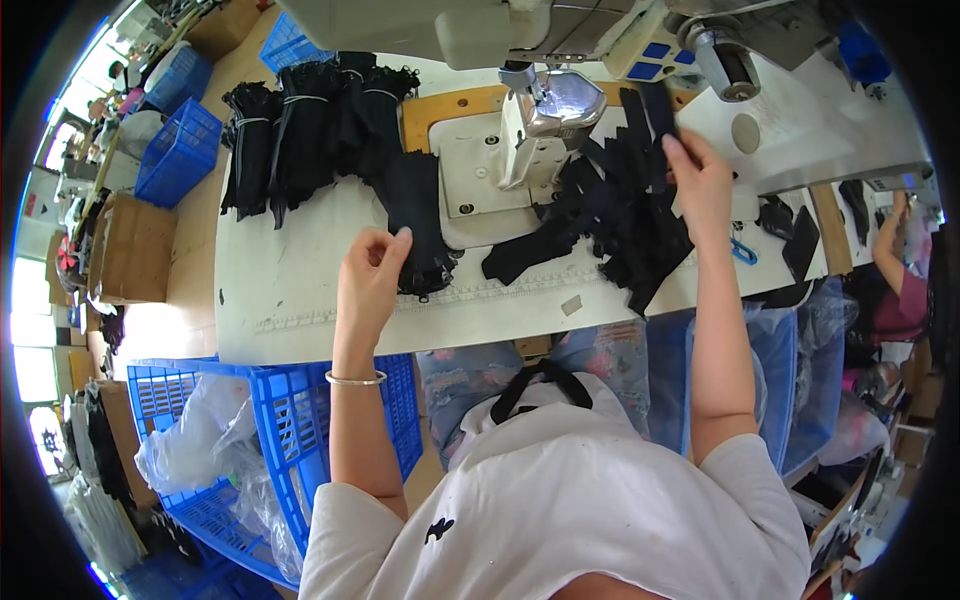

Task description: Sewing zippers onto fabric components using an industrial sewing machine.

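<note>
My left hand (368, 275) rests on the white sewing table (290, 290), fingers curled, pinching the edge of a black fabric bundle (418, 225). My right hand (700, 185) reaches to the right of the sewing machine head (545, 110) and holds a black fabric strip (655, 110) that rises from a loose heap of black fabric pieces (620, 225). The heap lies to the right of the needle plate.
Tied bundles of black pieces (300, 135) are stacked at the table's far left. A blue plastic crate (290, 420) with clear bags stands by my left knee, more blue crates (180, 150) and cardboard boxes (130, 250) beyond. Another person (895, 270) works at right.
</note>
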Action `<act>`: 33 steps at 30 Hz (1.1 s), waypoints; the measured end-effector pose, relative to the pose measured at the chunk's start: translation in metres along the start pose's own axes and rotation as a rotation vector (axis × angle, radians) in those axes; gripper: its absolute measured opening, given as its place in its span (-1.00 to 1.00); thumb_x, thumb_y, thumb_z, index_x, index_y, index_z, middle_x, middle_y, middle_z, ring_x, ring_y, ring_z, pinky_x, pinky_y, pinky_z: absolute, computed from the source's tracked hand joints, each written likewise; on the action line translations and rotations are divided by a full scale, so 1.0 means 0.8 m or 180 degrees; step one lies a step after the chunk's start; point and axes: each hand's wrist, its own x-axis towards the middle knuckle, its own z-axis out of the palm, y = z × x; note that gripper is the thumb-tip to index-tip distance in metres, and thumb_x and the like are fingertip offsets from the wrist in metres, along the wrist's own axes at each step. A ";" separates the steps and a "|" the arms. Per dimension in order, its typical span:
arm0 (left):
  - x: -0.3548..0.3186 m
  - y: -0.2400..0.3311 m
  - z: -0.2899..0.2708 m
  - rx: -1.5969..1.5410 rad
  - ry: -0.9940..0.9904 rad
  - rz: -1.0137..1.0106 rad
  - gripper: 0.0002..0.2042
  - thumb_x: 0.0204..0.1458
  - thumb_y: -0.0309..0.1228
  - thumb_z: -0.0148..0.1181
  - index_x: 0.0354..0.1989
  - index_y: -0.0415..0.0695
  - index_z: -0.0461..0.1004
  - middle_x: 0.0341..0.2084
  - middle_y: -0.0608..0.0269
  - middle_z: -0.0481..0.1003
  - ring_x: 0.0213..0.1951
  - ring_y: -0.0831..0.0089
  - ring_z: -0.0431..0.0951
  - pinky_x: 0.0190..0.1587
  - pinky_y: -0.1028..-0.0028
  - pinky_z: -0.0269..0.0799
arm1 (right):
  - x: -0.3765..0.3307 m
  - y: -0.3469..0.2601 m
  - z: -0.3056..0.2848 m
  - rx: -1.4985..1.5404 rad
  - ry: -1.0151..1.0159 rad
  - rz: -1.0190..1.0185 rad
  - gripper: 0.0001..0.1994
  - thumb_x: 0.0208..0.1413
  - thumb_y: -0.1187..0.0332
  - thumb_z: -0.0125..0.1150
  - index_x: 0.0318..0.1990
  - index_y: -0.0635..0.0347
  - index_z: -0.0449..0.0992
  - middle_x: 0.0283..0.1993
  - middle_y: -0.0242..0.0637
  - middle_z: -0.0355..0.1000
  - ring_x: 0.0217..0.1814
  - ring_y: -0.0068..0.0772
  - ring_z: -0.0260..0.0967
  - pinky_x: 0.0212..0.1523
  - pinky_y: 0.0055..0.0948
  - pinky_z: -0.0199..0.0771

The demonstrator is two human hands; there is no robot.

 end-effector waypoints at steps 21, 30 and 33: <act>-0.072 0.060 0.133 -0.1523 -0.1045 0.0041 -0.76 0.04 -0.56 0.15 -0.60 -0.31 0.26 -0.63 0.25 0.16 -0.58 0.50 0.26 -0.53 0.50 0.18 | -0.216 -0.048 -0.033 0.1071 -0.1975 -0.0011 -0.91 -0.04 0.60 0.26 -0.34 0.32 0.50 -0.40 -0.37 0.46 -0.44 -0.62 0.36 -0.35 -0.61 0.37; -0.060 0.037 0.127 0.1587 -0.0079 0.1492 -0.86 -0.06 -0.47 0.23 -0.36 -0.21 0.41 -0.40 0.12 0.38 -0.34 0.15 0.48 -0.35 0.30 0.41 | -0.202 -0.015 -0.040 0.1206 -0.1563 0.0884 -0.83 0.02 0.59 0.20 -0.20 0.31 0.45 -0.41 -0.33 0.48 -0.34 -0.63 0.42 -0.32 -0.65 0.38; -0.058 0.031 0.131 0.1787 0.0086 0.1679 -0.86 -0.07 -0.47 0.23 -0.36 -0.18 0.41 -0.40 0.17 0.38 -0.37 0.16 0.49 -0.37 0.31 0.41 | -0.201 -0.018 -0.047 0.0994 -0.1505 0.0857 -0.68 0.01 0.59 0.21 -0.04 0.28 0.37 -0.36 -0.32 0.49 -0.30 -0.63 0.42 -0.26 -0.65 0.38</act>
